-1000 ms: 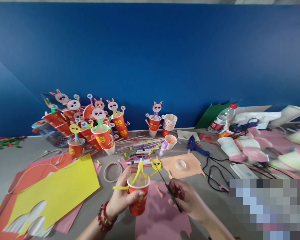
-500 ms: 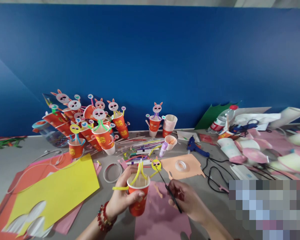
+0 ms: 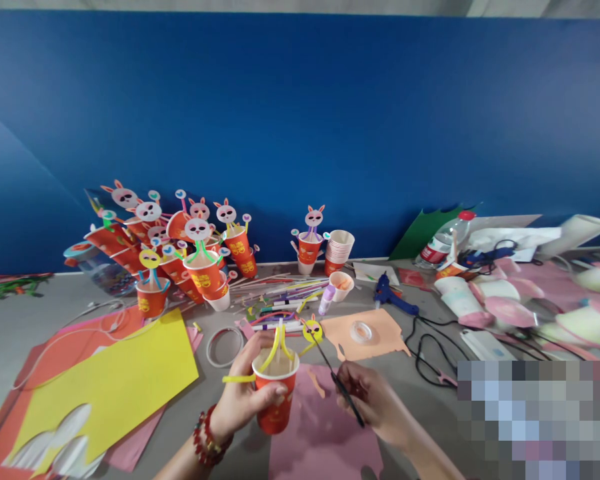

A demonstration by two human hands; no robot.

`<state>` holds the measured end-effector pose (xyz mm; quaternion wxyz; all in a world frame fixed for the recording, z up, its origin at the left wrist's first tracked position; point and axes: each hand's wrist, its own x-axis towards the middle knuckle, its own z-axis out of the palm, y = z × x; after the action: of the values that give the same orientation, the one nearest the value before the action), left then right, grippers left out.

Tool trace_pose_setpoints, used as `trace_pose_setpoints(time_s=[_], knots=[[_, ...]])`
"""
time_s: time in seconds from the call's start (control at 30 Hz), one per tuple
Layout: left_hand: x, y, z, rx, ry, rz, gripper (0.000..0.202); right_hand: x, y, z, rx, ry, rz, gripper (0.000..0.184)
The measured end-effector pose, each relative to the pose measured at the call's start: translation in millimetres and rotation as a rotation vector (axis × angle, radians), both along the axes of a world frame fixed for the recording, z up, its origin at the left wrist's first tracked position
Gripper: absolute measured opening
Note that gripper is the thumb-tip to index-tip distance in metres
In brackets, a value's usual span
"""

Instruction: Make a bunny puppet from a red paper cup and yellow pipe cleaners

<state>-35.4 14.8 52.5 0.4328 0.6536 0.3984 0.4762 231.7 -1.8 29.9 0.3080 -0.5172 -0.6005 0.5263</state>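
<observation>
My left hand (image 3: 250, 393) is wrapped around an orange paper cup (image 3: 276, 403) and holds it above the table, tilted slightly. Bent yellow pipe cleaners (image 3: 279, 347) rise from inside the cup, and another piece (image 3: 239, 379) sticks out of its left side. My right hand (image 3: 363, 397) is closed around black-handled scissors (image 3: 347, 398), whose thin blades point up and left. Close to the blade tips is a yellow paper rabbit face (image 3: 312, 331); I cannot tell whether they touch it. Pink paper (image 3: 325, 440) lies below both hands.
Rabbit-topped cups (image 3: 203, 277) crowd the back left. A stack of cups (image 3: 340, 245), a glue stick (image 3: 326, 300) and a blue glue gun (image 3: 393, 297) stand or lie behind my hands. Yellow paper (image 3: 125, 380) is at left; a bottle (image 3: 443, 243) is at right.
The cup and my left hand have shifted very slightly left. My right hand and the scissors are almost unmoved.
</observation>
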Motion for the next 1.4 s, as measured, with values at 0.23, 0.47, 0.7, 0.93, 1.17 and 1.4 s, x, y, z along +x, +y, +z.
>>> trace_pose_setpoints(time_s=[0.23,0.47,0.7,0.93,1.17,1.4], knots=[[-4,0,-4.9,0.031,0.023,0.035,0.055,-7,-2,11.9,-0.04,0.055,-0.007,0.037],[-5,1,-4.8,0.062,0.038,0.057,0.053,-6,-3,17.2,-0.04,0.104,0.016,0.049],[-4,0,-2.0,0.054,0.047,0.06,0.054,-5,-4,21.8,-0.02,0.095,0.023,0.055],[-5,-1,-3.6,0.047,0.048,0.051,0.055,-6,-3,22.1,-0.028,0.078,0.013,0.055],[-2,0,4.9,0.037,0.031,0.024,0.055,-5,-3,22.0,-0.028,0.046,0.024,0.054],[-4,0,2.7,0.032,0.026,-0.016,0.052,-5,-2,21.3,-0.037,0.047,0.013,0.052]])
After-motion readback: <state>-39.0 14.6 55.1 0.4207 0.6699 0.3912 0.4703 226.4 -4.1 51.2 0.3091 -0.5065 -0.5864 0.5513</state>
